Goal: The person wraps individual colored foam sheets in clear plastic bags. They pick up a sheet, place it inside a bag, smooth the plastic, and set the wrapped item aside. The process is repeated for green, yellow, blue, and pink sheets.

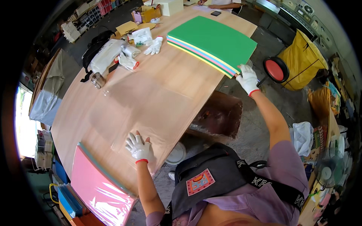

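My left hand (139, 147), in a white glove with a red cuff, lies flat with fingers spread on a clear plastic sheet or bag (132, 113) on the wooden table (181, 71). At the far right of the table lies a stack of large coloured sheets (215, 39), green on top with yellow, blue and pink edges below. Its near right corner is gripped by my gloved right hand (248, 80), fingers over the top and thumb at the edge. A pink stack (102, 184) under shiny clear film rests at the table's near left.
White gloves (154, 46), a metal tin (98, 80) and a black bag (98, 43) sit along the table's left side. A person's arm (230, 3) shows at the far end. Beyond the right edge stand a red-topped stool (274, 69), a yellow sack (301, 62) and a brown bin (230, 116).
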A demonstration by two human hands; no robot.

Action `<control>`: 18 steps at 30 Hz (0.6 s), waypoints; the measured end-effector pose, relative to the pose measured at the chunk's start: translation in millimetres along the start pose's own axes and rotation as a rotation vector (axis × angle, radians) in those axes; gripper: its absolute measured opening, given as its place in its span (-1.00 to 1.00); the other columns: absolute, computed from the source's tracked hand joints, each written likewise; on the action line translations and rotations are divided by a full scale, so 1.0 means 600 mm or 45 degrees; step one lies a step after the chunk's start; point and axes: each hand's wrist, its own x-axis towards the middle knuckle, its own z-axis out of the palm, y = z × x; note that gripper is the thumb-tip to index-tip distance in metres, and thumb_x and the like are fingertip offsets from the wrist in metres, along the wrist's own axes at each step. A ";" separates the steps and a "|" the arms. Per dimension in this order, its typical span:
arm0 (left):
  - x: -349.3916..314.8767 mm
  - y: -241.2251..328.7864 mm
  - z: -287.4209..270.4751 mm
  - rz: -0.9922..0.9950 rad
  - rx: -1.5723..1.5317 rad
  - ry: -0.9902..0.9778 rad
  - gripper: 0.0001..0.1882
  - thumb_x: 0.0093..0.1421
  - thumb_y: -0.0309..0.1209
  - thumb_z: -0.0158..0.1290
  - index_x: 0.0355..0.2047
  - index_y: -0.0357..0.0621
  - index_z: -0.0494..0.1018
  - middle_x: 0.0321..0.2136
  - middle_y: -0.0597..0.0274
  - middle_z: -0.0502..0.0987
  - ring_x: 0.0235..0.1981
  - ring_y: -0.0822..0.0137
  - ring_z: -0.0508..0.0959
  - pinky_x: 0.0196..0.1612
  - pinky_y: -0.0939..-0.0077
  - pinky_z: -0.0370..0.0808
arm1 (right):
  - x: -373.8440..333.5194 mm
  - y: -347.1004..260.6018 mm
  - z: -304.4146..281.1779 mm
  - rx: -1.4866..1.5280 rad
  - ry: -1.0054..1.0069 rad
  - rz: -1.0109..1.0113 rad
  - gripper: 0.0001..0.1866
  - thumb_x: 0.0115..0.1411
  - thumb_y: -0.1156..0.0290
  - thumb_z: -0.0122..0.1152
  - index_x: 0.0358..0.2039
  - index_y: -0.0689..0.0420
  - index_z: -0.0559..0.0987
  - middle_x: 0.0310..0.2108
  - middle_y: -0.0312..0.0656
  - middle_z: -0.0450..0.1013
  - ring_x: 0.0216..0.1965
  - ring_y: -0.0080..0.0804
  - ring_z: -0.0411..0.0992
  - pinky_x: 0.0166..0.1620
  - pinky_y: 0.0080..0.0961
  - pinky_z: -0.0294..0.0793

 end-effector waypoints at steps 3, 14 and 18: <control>0.022 0.158 0.018 -0.083 -0.215 0.209 -0.37 0.15 -0.19 0.16 0.21 -0.15 0.33 0.40 -0.09 0.16 0.39 -0.27 0.10 0.36 -0.18 0.06 | 0.149 0.146 -0.077 -0.257 -0.039 -0.215 -0.47 0.08 0.12 0.35 0.02 0.10 0.53 0.00 -0.11 0.52 0.10 -0.10 0.43 0.15 -0.19 0.40; -0.114 0.462 -0.033 0.178 -0.952 0.556 -0.40 0.11 -0.56 0.20 0.21 -0.19 0.41 0.34 0.01 0.33 0.41 -0.19 0.19 0.36 0.05 0.26 | 0.224 0.241 -0.092 -0.321 -0.362 -0.382 -0.48 0.11 0.11 0.33 0.02 0.14 0.58 -0.04 -0.08 0.53 0.00 -0.04 0.47 0.04 -0.19 0.48; -0.150 0.515 -0.010 0.243 -1.108 0.490 -0.39 0.09 -0.57 0.20 0.21 -0.21 0.43 0.32 0.03 0.35 0.40 -0.18 0.22 0.36 0.07 0.27 | 0.239 0.248 -0.101 -0.214 -0.383 -0.457 -0.55 0.12 0.13 0.32 -0.06 0.16 0.63 -0.05 -0.02 0.54 -0.04 0.01 0.50 0.01 -0.17 0.50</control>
